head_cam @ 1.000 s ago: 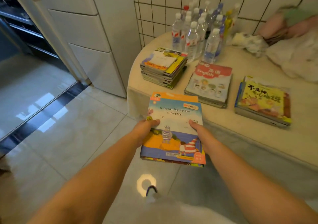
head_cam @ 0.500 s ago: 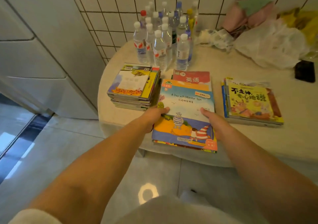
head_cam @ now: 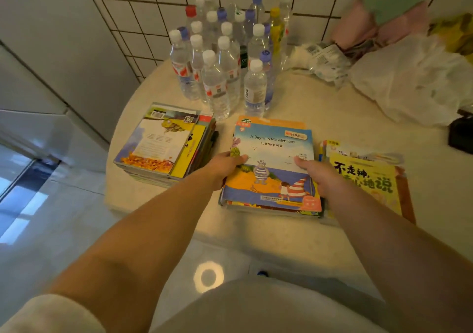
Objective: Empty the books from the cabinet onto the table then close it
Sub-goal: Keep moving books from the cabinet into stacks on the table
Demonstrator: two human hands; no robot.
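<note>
A stack of thin picture books, topped by a blue and orange cover reading "A Day with Monster Toon", lies in the middle of the round cream table. My left hand grips its left edge, thumb on the cover. My right hand grips its right edge the same way. The stack covers the red book that lay there. Another book pile sits to the left, and a pile with a yellow cover to the right. The cabinet is out of view.
Several plastic water bottles stand at the back of the table by the tiled wall. Crumpled plastic bags and cloth fill the back right, with a black object at the right edge. White drawer fronts are on the left.
I have carried the stack forward from over the floor and over the table edge; it now lies on the red book between the two other piles. Both hands still hold it.
</note>
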